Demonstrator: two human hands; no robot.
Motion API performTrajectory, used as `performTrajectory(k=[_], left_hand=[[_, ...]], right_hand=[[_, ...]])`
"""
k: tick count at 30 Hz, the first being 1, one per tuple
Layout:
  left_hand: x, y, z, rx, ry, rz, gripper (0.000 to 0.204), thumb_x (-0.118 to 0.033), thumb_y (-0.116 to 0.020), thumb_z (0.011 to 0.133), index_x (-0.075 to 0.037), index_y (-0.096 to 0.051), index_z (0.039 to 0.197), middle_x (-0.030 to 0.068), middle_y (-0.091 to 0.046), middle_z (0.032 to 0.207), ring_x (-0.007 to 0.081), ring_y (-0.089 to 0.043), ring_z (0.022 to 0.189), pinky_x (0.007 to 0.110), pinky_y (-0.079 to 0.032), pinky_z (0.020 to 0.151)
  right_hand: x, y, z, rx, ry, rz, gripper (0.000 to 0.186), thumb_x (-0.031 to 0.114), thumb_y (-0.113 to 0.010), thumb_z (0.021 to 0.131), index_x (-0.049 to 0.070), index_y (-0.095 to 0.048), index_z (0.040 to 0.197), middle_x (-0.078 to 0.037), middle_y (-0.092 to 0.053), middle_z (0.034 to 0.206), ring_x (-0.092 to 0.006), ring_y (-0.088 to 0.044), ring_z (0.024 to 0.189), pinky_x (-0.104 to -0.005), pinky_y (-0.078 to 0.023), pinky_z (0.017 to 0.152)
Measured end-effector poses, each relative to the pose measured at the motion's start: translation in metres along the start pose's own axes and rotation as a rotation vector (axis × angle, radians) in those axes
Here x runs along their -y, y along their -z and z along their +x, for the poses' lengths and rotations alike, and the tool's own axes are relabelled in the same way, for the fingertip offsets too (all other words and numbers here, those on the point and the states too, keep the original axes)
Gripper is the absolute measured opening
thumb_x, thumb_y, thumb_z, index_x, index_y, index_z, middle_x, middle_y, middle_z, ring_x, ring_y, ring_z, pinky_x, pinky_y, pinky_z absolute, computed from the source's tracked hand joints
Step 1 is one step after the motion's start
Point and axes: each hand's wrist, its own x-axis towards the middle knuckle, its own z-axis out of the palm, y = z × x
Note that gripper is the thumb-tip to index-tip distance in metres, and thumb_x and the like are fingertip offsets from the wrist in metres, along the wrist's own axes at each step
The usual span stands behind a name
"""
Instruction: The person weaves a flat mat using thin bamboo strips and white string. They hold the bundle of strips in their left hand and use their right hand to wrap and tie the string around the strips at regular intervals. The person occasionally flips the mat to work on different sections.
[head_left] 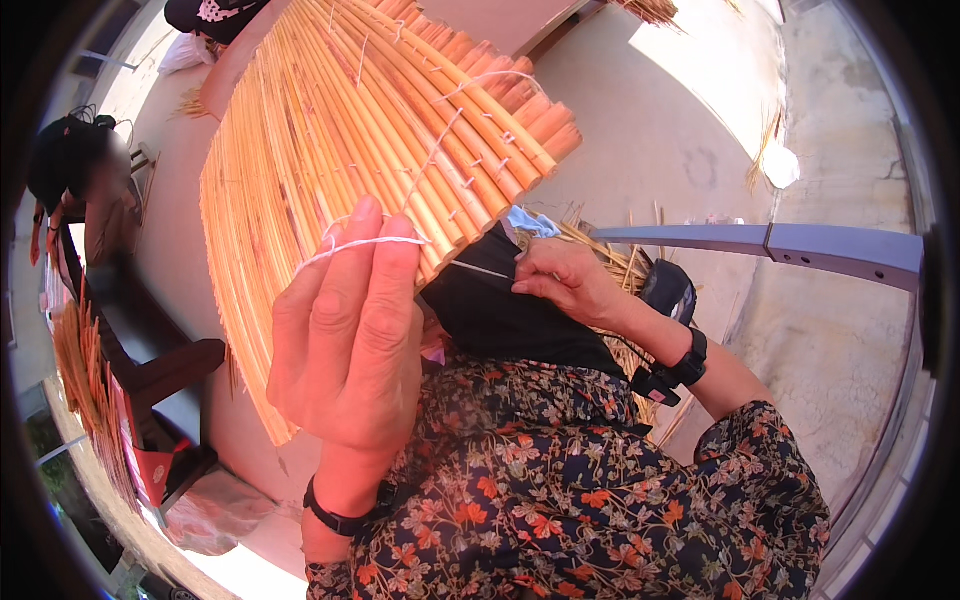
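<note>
Stretching from 10 to 12 o'clock in the head view, the reed mat [290, 170] appears part-finished: short stitches mark several reeds towards its 1 o'clock edge, while none can be made out near its 9 o'clock side. White thread [390, 240] loops loosely over the left hand [345, 330], so this stitch seems not yet tightened. The hands are apart: the right, at 2 o'clock [560, 275], pinches a thin strand [482, 269] running to the mat's edge; the left lies against the reeds, its grip hidden.
</note>
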Motion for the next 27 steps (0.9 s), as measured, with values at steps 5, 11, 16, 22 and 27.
performTrajectory(k=[5, 11, 16, 22, 27], left_hand=[[0.013, -0.001, 0.000, -0.058, 0.085, -0.004, 0.050, 0.016, -0.072, 0.067, -0.005, -0.076, 0.112, 0.0115, -0.075, 0.106, 0.0283, -0.073, 0.099, 0.036, -0.057, 0.085], [0.013, -0.007, -0.013, -0.021, 0.111, 0.019, 0.052, 0.016, -0.071, 0.066, -0.006, -0.076, 0.112, 0.0102, -0.076, 0.106, 0.0261, -0.072, 0.097, 0.034, -0.058, 0.084], [0.010, -0.008, -0.021, 0.047, 0.116, 0.011, 0.047, 0.012, -0.074, 0.067, -0.007, -0.077, 0.109, 0.0101, -0.076, 0.108, 0.0245, -0.071, 0.095, 0.032, -0.059, 0.083], [0.007, -0.013, -0.027, 0.098, 0.080, 0.025, 0.036, -0.001, -0.077, 0.071, -0.007, -0.078, 0.107, 0.0098, -0.076, 0.108, 0.0236, -0.071, 0.093, 0.032, -0.060, 0.081], [0.006, -0.014, -0.028, 0.131, 0.061, 0.039, 0.034, -0.003, -0.076, 0.074, -0.007, -0.078, 0.107, 0.0100, -0.076, 0.108, 0.0239, -0.071, 0.093, 0.032, -0.060, 0.082]], right_hand=[[-0.018, 0.006, -0.011, -0.386, -0.258, 0.701, 0.006, 0.014, -0.071, 0.096, 0.011, -0.065, 0.095, -0.001, -0.065, 0.091, -0.0154, -0.061, 0.083, -0.0322, -0.050, 0.077], [-0.009, 0.043, 0.022, -0.572, -0.107, 1.350, 0.009, 0.016, -0.066, 0.101, 0.010, -0.063, 0.107, -0.003, -0.066, 0.103, -0.0123, -0.062, 0.082, -0.0301, -0.053, 0.074], [0.013, 0.063, 0.050, -0.458, -0.169, 1.667, 0.022, 0.014, -0.064, 0.101, 0.005, -0.057, 0.119, -0.006, -0.067, 0.114, -0.0079, -0.066, 0.081, -0.0218, -0.060, 0.068], [0.051, 0.073, 0.072, -0.317, -0.018, 1.886, 0.016, 0.005, -0.054, 0.101, -0.006, -0.064, 0.107, -0.015, -0.063, 0.131, -0.0148, -0.071, 0.084, -0.0234, -0.065, 0.063], [0.089, 0.072, 0.069, 0.024, 0.097, 2.035, 0.011, 0.006, -0.052, 0.102, -0.003, -0.058, 0.100, -0.020, -0.067, 0.114, -0.0187, -0.068, 0.060, -0.0277, -0.061, 0.045]])
